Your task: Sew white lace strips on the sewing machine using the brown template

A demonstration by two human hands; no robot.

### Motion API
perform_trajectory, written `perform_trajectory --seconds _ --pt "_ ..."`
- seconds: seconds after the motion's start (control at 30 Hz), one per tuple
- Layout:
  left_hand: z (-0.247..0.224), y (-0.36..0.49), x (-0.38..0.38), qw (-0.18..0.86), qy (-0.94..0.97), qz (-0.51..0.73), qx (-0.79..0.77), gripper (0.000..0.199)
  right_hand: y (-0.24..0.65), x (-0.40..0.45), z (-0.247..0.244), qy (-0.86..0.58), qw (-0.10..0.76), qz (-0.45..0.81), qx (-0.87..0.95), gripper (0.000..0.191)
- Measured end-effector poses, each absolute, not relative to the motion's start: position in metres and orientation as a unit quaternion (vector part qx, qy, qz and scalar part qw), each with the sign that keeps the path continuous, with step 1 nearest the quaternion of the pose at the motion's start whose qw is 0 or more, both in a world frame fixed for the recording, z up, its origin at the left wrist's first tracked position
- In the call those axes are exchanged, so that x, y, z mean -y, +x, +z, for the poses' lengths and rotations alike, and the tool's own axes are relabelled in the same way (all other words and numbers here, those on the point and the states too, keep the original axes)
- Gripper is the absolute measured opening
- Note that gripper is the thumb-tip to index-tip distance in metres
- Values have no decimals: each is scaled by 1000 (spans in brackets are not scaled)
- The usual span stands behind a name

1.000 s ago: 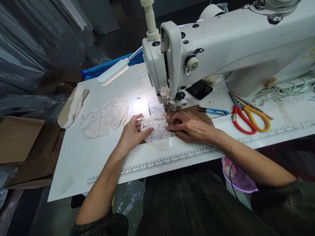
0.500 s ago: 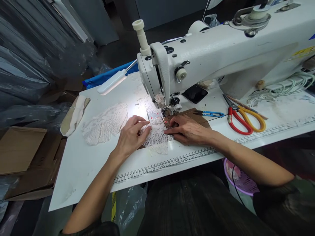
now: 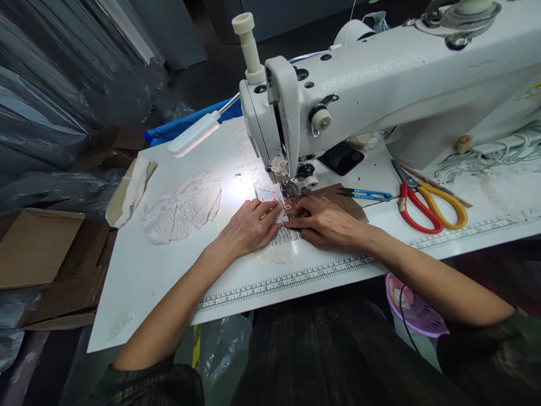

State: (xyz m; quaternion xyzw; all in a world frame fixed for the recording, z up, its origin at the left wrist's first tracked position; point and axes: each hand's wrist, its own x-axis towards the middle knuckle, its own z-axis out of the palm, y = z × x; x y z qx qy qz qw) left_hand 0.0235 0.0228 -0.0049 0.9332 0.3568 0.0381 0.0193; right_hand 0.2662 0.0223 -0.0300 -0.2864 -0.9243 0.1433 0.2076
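Note:
White lace fabric (image 3: 278, 252) lies below the needle area of a white sewing machine (image 3: 359, 84). My left hand (image 3: 252, 225) rests over this lace, its fingers together and pressing on it near the presser foot. Just to the right, my right hand (image 3: 323, 221) has its thumb and index finger at the lace's right edge, with the other fingers curled over a brown board (image 3: 353, 210). The fingertips of both hands nearly meet. Part of the lace is hidden under my left hand.
A lace pile (image 3: 183, 208) and a wrapped cloth bundle (image 3: 132, 192) lie left. Blue snips (image 3: 372, 195), red-and-yellow scissors (image 3: 426, 206) and a dark phone (image 3: 341, 158) are on the right. A lit lamp (image 3: 194, 134) stands behind; a purple basket (image 3: 422, 321) is below.
My left hand has moved right, closer to my right hand, and now covers more of the lace. My right hand stays nearly in place. The view has shifted slightly.

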Motion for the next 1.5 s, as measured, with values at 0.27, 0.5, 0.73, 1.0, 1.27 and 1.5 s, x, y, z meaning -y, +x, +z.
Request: perform_trajectory --seconds 0.27,0.5,0.73,1.0,1.27,1.5 --pt "-9 26 -21 26 929 2 -368 41 267 -21 -30 -285 209 145 924 34" --pt "-1 40 -23 -63 916 -55 -393 44 266 -24 -34 -292 228 134 919 35" --pt "-2 37 -36 -88 917 -26 -389 46 267 -28 -35 -305 258 152 904 36" --pt "-9 32 -35 -70 916 34 -393 45 266 -28 -34 -318 248 158 901 35" --pt "-16 30 -38 -65 916 67 -390 45 265 -30 -33 -327 247 164 897 36" --pt "-18 32 -36 -50 912 69 -402 46 265 -29 -33 -336 254 172 891 35"
